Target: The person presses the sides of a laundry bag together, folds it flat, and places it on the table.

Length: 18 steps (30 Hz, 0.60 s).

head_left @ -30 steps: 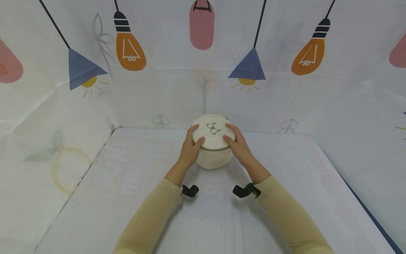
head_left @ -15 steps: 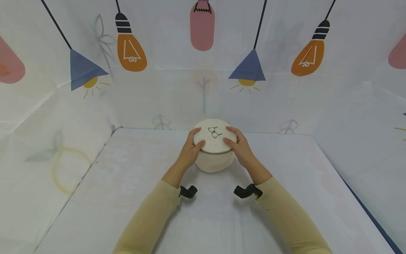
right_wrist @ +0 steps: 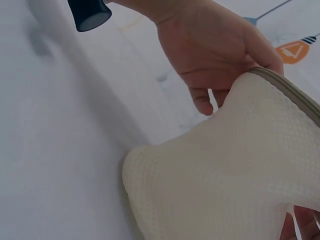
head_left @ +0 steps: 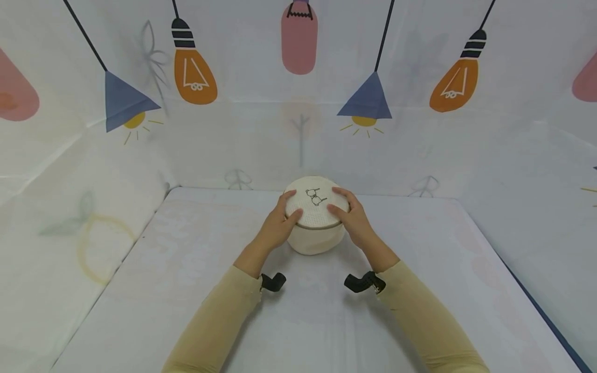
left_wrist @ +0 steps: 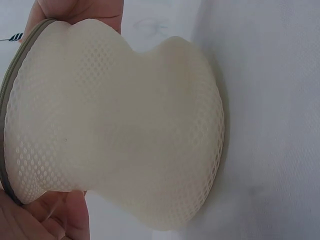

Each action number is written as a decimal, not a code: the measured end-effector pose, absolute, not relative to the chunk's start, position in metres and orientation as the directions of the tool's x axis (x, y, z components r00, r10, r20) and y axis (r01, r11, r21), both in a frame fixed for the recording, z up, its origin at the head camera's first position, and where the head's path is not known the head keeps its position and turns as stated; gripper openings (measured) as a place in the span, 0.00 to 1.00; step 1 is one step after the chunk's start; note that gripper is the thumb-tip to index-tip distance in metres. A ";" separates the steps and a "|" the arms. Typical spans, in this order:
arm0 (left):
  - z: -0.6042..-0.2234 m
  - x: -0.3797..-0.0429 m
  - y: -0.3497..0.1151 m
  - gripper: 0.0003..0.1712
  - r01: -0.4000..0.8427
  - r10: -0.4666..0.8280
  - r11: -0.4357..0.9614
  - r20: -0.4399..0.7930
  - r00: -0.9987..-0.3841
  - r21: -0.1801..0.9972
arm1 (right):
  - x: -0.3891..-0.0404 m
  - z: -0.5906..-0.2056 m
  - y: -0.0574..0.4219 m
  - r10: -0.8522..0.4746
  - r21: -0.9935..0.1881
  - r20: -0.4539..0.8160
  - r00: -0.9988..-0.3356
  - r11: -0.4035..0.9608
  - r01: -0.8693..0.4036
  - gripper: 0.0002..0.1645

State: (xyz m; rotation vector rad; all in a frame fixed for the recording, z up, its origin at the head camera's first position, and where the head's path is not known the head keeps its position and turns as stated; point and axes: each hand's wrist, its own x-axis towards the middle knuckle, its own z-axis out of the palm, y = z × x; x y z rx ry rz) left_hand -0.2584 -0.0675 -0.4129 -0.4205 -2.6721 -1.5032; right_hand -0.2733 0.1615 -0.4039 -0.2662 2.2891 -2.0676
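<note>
A round cream mesh laundry bag [head_left: 316, 215] stands on the white table, its flat top tilted toward me and marked with a small dark line drawing of a bra. My left hand [head_left: 275, 226] grips the top rim from the left, thumb on the top. From the other side my right hand [head_left: 358, 223] holds the same rim, its thumb also over the top. In the left wrist view the mesh side [left_wrist: 125, 120] sags inward below a greenish zipper [left_wrist: 6, 95]. The bag's base rests at the table surface in the right wrist view.
The white table [head_left: 186, 311] reaches back to a white cloth wall [head_left: 252, 134] printed with lamps and bulbs. A similar cloth hangs at each side. Each wrist carries a black camera mount [head_left: 364, 281].
Both hands have brought the bag slightly toward me, mostly in the first half second. My left wrist has since shifted a little outward, and both hands keep their hold.
</note>
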 end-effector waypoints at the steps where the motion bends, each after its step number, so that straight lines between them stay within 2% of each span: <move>1: -0.413 -0.258 -0.068 0.36 0.259 0.213 0.499 0.172 -0.962 0.827 | -0.273 -0.404 0.162 -0.157 -0.990 0.082 -0.984 0.097 -0.098 0.37; 7: -0.413 -0.258 -0.067 0.36 0.221 0.227 0.436 0.131 -0.965 0.872 | -0.272 -0.403 0.161 -0.160 -0.993 0.063 -0.985 0.088 -0.078 0.37; 14: -0.421 -0.260 -0.066 0.35 0.167 0.221 0.161 0.129 -0.967 0.973 | -0.268 -0.400 0.160 -0.197 -0.998 0.041 -0.980 0.029 -0.048 0.37; 18: -0.425 -0.261 -0.064 0.34 0.168 0.184 0.068 0.153 -0.971 0.983 | -0.267 -0.400 0.160 -0.212 -0.998 0.034 -0.977 0.053 -0.046 0.37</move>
